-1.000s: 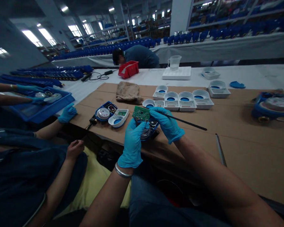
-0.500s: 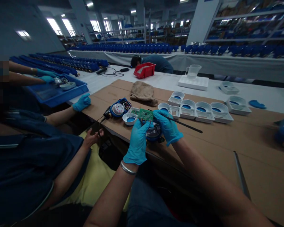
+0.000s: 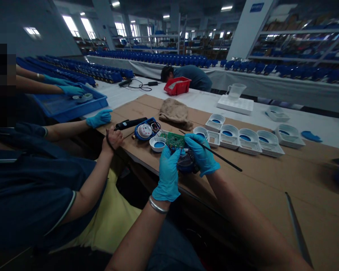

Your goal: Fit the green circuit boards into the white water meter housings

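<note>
My left hand [image 3: 168, 175], in a blue glove, pinches the lower edge of a green circuit board [image 3: 175, 140]. My right hand [image 3: 202, 154], gloved too, grips a thin black rod [image 3: 224, 157], whose narrow tip reaches past the board's upper right corner. Whether that tip touches the board I cannot tell. Under both hands sits a blue meter [image 3: 186, 162], partly covered by them. To the left of the board is a white housing with a blue round window [image 3: 158, 144]. Beyond it lies another blue meter [image 3: 145, 130] with a white dial and exposed wiring.
White housings [image 3: 244, 141] stand in a row to the right, behind them a brown cloth [image 3: 173, 112]. At left a co-worker's bare hand [image 3: 115, 138] is by a black cylindrical tool [image 3: 131, 123]; their gloved hand [image 3: 99, 118] rests on the table edge. A metal strip [image 3: 296, 222] lies right.
The co-worker's bare hand has risen to the table edge, and the black tool now shows beside the white-dial meter. My hands keep their hold on board and rod; the view has shifted slightly.
</note>
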Demonstrator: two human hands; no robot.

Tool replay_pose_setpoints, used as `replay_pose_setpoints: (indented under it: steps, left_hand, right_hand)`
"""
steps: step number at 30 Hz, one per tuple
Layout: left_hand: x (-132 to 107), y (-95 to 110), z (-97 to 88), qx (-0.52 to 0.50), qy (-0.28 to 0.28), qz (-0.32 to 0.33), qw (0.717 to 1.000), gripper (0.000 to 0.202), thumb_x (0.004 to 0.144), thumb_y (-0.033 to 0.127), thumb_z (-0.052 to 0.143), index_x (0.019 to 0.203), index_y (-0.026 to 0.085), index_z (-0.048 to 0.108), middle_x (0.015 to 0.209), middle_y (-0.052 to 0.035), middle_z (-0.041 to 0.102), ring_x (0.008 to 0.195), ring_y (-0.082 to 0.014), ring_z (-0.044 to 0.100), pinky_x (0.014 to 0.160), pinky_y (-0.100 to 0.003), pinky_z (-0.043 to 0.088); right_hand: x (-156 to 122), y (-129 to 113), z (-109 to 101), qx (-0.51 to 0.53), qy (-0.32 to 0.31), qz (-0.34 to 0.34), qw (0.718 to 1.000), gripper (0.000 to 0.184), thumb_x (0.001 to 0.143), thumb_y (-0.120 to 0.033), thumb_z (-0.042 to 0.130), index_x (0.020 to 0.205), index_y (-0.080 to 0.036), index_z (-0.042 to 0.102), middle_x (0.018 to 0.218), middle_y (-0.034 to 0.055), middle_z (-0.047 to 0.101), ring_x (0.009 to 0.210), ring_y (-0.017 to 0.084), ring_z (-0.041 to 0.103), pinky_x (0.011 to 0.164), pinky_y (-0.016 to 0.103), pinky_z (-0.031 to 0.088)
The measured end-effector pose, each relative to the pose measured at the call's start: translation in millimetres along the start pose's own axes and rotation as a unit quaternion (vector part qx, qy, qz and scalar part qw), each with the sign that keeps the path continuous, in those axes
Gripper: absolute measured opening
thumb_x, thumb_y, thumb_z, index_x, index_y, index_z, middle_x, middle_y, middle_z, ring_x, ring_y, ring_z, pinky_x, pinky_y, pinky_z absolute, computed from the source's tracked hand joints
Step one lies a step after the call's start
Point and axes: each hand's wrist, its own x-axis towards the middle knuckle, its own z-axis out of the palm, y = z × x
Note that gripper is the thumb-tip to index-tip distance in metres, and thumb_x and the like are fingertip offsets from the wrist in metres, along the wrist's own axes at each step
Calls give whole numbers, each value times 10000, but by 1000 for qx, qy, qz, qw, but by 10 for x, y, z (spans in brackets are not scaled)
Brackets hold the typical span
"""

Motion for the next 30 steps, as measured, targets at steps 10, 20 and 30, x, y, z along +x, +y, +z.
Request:
replay_pose_setpoints:
  steps: [10, 20, 30]
  left_hand:
    - [-18, 53, -8, 41, 0, 18, 999, 225, 824, 229, 697, 1047, 199, 712, 1143, -46, 714, 1030, -196, 661, 965, -338, 503]
    - [-59, 34, 58, 25, 18, 5, 999, 292, 838, 183, 679, 1128, 220, 682, 1138, -23, 708, 1034, -176, 654, 972, -327, 510]
    - [-116, 40, 110, 27, 32, -1, 999, 324, 801, 192, 725, 1119, 227, 678, 1154, -21, 707, 1059, -188, 658, 985, -326, 498]
  right_hand:
    - [-10, -57, 54, -29, -1, 10, 1000, 245, 695, -424, 782, 822, -220, 735, 826, 1, 703, 800, 177, 631, 773, 325, 529]
    - [-2, -7, -38, -8, -21, 7, 1000, 224, 718, -381, 777, 880, -231, 739, 881, -15, 706, 838, 165, 630, 826, 313, 513]
    - [-59, -117, -36, -55, -6, 11, 998, 270, 692, -471, 760, 813, -235, 706, 830, -7, 690, 848, 200, 622, 799, 334, 511]
